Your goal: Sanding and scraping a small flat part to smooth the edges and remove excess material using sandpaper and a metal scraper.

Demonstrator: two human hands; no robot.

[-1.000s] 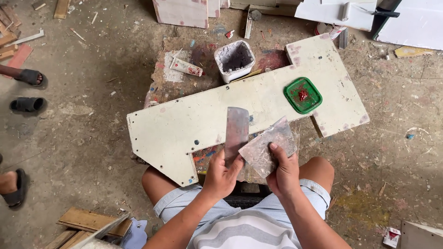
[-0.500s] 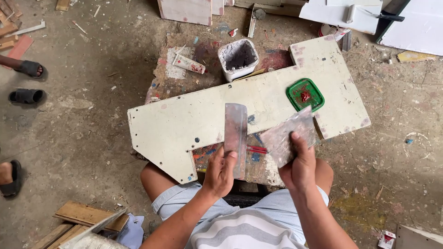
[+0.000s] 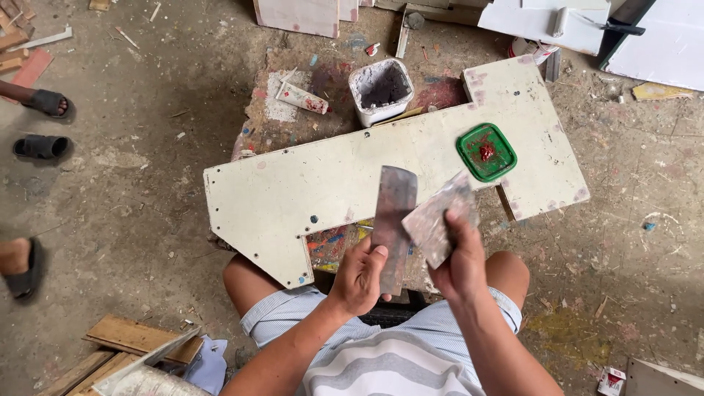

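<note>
Since earlier frame, my right hand lowered wide scraper off board front edge. Left hand clamped on long blade, axis running away from me, tip over board. Scraper just right, edges near. Grey-filled tub beyond far edge; green lid holds red paste.

Lower end of metal blade behind left hand.

Person, seated: clothing.
Wore a grey-and-white striped shirt and pale blue pinstriped shorts; forearms, hands and knees were bare.
</note>
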